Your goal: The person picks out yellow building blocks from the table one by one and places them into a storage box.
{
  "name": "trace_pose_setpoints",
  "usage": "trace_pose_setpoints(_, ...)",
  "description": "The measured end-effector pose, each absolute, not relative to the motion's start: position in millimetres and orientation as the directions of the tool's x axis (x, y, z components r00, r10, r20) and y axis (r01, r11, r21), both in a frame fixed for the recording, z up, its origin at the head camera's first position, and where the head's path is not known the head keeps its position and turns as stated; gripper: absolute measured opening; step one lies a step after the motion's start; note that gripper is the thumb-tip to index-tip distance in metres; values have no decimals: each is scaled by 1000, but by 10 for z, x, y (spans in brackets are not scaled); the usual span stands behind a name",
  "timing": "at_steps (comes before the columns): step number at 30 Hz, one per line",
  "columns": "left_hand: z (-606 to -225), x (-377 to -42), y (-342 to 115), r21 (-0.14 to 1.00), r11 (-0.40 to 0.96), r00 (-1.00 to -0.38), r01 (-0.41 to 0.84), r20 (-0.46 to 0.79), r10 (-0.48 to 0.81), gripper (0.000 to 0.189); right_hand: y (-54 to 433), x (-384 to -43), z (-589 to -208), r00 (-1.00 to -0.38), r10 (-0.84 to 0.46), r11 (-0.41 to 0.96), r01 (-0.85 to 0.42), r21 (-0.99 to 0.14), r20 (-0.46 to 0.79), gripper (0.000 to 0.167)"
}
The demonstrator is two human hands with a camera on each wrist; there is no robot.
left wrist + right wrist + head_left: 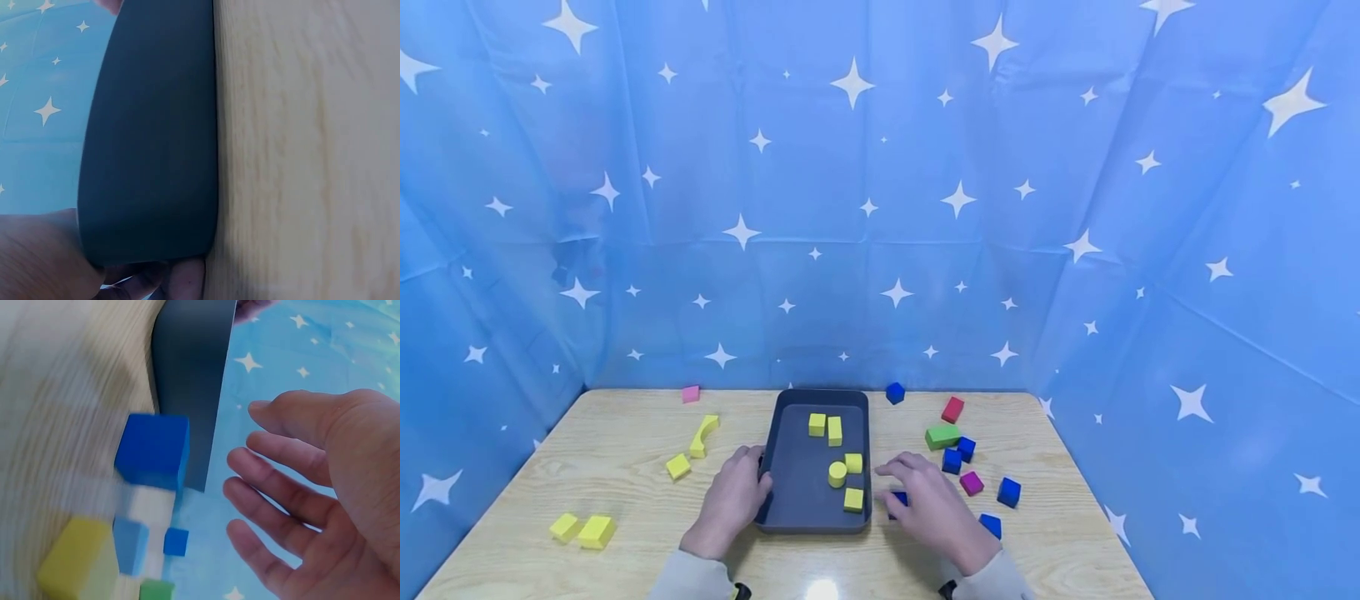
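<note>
A dark grey rectangular tray [805, 515] lies on the table with several yellow blocks inside, among them a yellow cylinder [837, 475]. My left hand [732, 497] grips the tray's left side, thumb over the rim; the left wrist view shows fingers [187, 278] at the tray wall. My right hand [931, 502] hovers just right of the tray with spread, slightly bent fingers, holding nothing. Partly hidden below it is a blue cube [898, 500], which the right wrist view shows close to the tray wall, apart from the fingers. A yellow block [78, 556] also appears there.
Right of the tray lie several blue blocks [1009, 492], a green block [942, 437], a red block [952, 409] and a magenta block [972, 483]. On the left are yellow blocks [597, 532], a yellow arch [703, 437] and a pink block [691, 394]. A starry blue curtain [805, 192] surrounds the table.
</note>
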State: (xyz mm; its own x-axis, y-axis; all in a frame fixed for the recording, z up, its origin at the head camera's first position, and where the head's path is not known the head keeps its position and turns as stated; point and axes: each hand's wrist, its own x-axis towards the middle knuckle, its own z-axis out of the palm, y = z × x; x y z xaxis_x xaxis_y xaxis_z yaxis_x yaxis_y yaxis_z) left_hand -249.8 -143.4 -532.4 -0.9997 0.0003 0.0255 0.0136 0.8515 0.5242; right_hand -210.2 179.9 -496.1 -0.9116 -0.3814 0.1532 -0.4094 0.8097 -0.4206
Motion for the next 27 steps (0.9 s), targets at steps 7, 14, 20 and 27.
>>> trace_pose_setpoints(7, -5337, -2489, -1431, 518, 855, -1000, 18, 31, 2, 52, 2017, -2023, -4893, -926, -349, 814, -377, -441, 147, 32)
trace_pose_setpoints(14, -5346, -2486, -1429, 515, 857, -999, 20, 32, 4, 53, 2236, -1955, -4859, -947, -302, 825, -319, -467, 112, 31)
trace_pose_setpoints(20, -5342, -2504, -1430, 513, 858, -999, 22, 37, 4, 53, 2422, -1880, -4841, -958, -270, 840, -283, -462, 96, 32)
trace_pose_setpoints(27, -5347, -2502, -1426, 517, 856, -1000, 12, 25, -1, 53, 2615, -1795, -4826, -944, -328, 804, -302, -512, 42, 31)
